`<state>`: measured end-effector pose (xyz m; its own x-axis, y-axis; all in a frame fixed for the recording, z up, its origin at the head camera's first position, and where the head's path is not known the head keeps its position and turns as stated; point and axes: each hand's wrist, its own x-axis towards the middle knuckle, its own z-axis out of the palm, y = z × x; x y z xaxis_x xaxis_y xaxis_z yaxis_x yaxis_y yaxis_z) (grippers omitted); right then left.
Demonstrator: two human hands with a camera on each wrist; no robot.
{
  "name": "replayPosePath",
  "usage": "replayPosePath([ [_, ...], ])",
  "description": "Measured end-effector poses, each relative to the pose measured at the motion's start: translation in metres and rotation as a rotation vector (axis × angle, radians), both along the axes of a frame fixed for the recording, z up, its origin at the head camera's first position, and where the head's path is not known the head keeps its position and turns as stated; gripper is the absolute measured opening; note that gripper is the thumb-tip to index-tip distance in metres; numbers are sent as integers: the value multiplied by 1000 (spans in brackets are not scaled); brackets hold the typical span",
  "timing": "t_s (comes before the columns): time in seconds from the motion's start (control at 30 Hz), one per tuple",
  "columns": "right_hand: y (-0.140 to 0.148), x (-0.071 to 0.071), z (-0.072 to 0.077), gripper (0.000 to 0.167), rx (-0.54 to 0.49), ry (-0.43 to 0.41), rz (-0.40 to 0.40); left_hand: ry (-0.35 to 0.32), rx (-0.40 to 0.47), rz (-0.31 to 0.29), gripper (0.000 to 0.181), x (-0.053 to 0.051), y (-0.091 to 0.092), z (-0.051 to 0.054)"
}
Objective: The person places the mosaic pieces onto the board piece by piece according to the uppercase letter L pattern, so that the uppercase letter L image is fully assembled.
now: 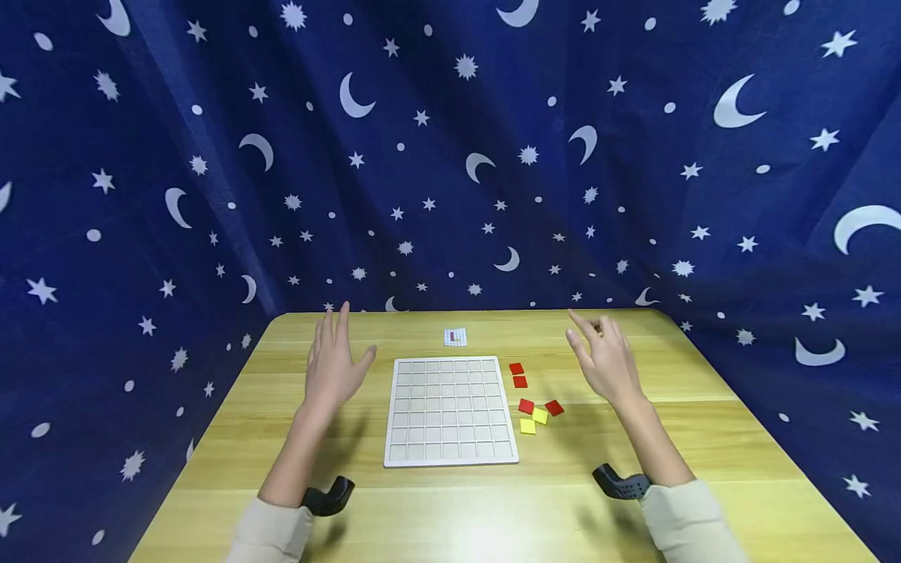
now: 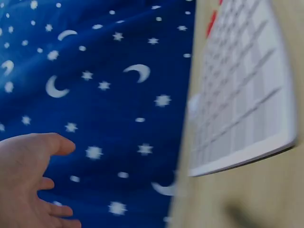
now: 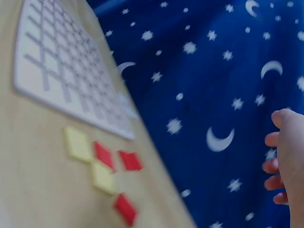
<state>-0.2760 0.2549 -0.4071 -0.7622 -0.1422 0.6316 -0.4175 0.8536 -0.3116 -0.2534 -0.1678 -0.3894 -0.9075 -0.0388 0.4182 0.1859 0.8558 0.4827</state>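
Note:
A white square board divided into a grid of shallow cells lies mid-table. Right of it are several red square tiles and two yellow square tiles, loose on the wood. My left hand hovers left of the board with its fingers extended and thumb spread, holding nothing. On the other side, my right hand is raised above the table beyond the tiles, fingers loosely bent, touching nothing. Both wrist views show the hands apart from board and tiles.
Behind the board lies a small gridded paper card with a red mark. The light wooden table meets a dark blue curtain with stars and moons at its back and sides. A black wrist mount sits on each forearm.

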Motion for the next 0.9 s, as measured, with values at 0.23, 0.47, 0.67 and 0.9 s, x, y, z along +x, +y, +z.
replayPosePath([
  [0.23, 7, 3, -58, 38, -76, -181, 52, -73, 204, -82, 65, 2, 9, -73],
  [0.47, 19, 5, -99, 37, -226, -387, 164, -227, 268, -209, 66, 3, 14, -128],
  [0.67, 25, 11, -113, 44, -146, -457, 181, -240, 149, -226, 66, 6, 13, -145],
  [0.9, 26, 15, -112, 35, -55, -436, 160, -195, 83, -231, 62, 9, 12, -151],
])
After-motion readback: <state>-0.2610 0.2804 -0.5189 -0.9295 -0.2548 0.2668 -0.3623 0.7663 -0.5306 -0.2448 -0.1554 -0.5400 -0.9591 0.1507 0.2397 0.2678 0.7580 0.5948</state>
